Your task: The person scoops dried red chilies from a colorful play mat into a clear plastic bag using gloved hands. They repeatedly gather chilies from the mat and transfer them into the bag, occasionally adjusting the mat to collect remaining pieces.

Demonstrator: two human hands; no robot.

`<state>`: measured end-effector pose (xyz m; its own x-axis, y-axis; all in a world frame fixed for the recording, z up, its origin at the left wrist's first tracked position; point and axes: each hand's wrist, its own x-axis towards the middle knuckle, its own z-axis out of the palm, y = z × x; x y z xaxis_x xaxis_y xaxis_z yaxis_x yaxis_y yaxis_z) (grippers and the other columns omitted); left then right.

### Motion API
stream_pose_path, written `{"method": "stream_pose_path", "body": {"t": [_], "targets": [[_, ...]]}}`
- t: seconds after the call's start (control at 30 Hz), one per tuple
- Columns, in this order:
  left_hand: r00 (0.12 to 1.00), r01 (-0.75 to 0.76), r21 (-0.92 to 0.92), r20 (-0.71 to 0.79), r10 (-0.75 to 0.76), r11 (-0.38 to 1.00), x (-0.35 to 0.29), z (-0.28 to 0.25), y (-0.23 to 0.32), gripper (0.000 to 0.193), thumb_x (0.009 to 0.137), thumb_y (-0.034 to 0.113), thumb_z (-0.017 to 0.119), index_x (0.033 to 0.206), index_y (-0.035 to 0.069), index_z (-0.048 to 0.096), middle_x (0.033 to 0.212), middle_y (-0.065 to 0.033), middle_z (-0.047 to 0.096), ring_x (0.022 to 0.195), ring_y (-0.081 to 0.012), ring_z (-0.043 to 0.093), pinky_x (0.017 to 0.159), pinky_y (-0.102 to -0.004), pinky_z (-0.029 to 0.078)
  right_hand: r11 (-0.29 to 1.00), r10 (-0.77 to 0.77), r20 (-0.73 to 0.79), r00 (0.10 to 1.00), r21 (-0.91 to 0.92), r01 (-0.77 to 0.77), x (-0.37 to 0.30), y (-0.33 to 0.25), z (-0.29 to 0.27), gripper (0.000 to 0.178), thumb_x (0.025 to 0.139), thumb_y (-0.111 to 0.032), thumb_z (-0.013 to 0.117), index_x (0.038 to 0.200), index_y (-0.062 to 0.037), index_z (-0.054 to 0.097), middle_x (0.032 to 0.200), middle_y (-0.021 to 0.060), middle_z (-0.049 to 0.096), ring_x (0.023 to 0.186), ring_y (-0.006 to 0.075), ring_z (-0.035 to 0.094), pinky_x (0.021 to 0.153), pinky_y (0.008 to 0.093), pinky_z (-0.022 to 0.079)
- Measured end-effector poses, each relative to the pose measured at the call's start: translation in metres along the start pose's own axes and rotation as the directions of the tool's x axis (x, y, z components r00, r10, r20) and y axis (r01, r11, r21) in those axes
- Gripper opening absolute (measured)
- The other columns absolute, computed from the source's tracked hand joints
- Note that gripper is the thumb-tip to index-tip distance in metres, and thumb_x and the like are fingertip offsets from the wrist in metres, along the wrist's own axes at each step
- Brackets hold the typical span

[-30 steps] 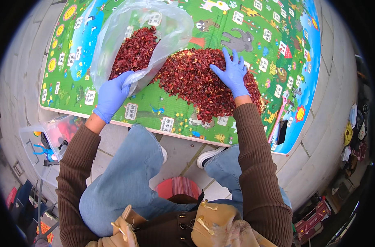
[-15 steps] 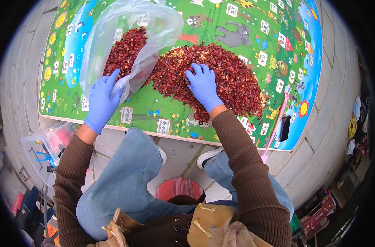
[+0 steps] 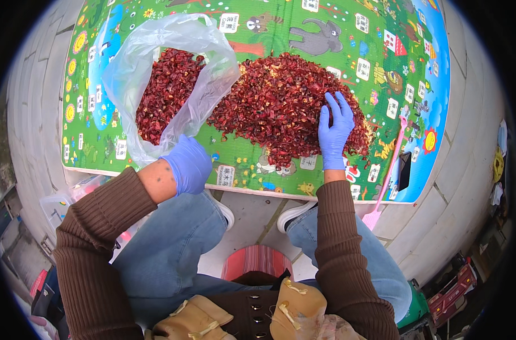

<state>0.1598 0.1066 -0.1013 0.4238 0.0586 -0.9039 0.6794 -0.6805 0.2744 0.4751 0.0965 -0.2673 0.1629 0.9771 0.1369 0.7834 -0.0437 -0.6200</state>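
Note:
A heap of dark red dried flakes (image 3: 280, 105), mixed with pale yellow bits like cut chilli and seeds, lies spread over a green mat. My right hand (image 3: 336, 131), in a blue-violet glove, rests on the heap's right side with its fingers stretched and apart. To the left, a clear plastic bag (image 3: 215, 62) lies with its wide mouth spread, and more red flakes (image 3: 170, 90) are inside it. My left hand (image 3: 187, 166), gloved the same way, is closed at the bag's near edge. Its fingertips are mostly hidden behind the hand.
The patterned play mat (image 3: 99, 156) with animal pictures covers a low table. At its right lie a long pink plastic swatter (image 3: 391, 164) and a black phone (image 3: 404, 170). A clear plastic box (image 3: 56, 207) stands at the left, and a red striped stool (image 3: 255, 262) is between my legs.
My right hand has moved right across the heap, its fingers now straighter. My left hand has shifted right and nearer, turned and curled. The bag's mouth has been pulled lower and wider.

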Motion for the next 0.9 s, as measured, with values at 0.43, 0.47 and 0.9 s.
{"method": "stream_pose_path", "body": {"t": [0.43,0.47,0.9], "targets": [[0.158,-0.261,-0.933,-0.293,-0.943,0.246,0.202,0.003,0.053,0.066,0.098,0.041,0.056,0.151,0.008,0.036,0.150,-0.0258,0.032,0.132,-0.0459,0.033,0.107,-0.0574,0.031,0.927,0.210,0.067,0.975,-0.332,-0.176,0.043,0.027,0.043,0.054,0.100,-0.056,0.045,0.148,-0.0321,0.048,0.160,0.0096,0.035,0.146,0.0428,0.025,0.113,0.0703,0.013],[0.174,-0.224,-0.967,-0.159,-0.972,0.118,0.212,0.005,0.050,0.066,0.099,0.045,0.053,0.154,0.014,0.035,0.152,-0.0250,0.030,0.134,-0.0454,0.030,0.107,-0.0602,0.029,0.926,0.212,0.085,0.974,-0.336,-0.172,0.040,0.021,0.047,0.054,0.100,-0.056,0.045,0.148,-0.0319,0.048,0.159,0.0098,0.036,0.146,0.0425,0.026,0.113,0.0700,0.013],[0.261,-0.864,-0.501,-0.382,-0.887,-0.038,0.202,-0.017,0.075,0.042,0.108,0.028,0.046,0.140,0.002,0.054,0.141,-0.0097,0.054,0.125,-0.0155,0.051,0.108,-0.0306,0.039,0.776,0.288,0.061,0.956,0.570,-0.270,-0.034,-0.087,0.058,0.024,0.095,-0.014,0.066,0.119,-0.0093,0.071,0.129,0.0089,0.064,0.120,0.0231,0.055,0.105,0.0361,0.041]]}}
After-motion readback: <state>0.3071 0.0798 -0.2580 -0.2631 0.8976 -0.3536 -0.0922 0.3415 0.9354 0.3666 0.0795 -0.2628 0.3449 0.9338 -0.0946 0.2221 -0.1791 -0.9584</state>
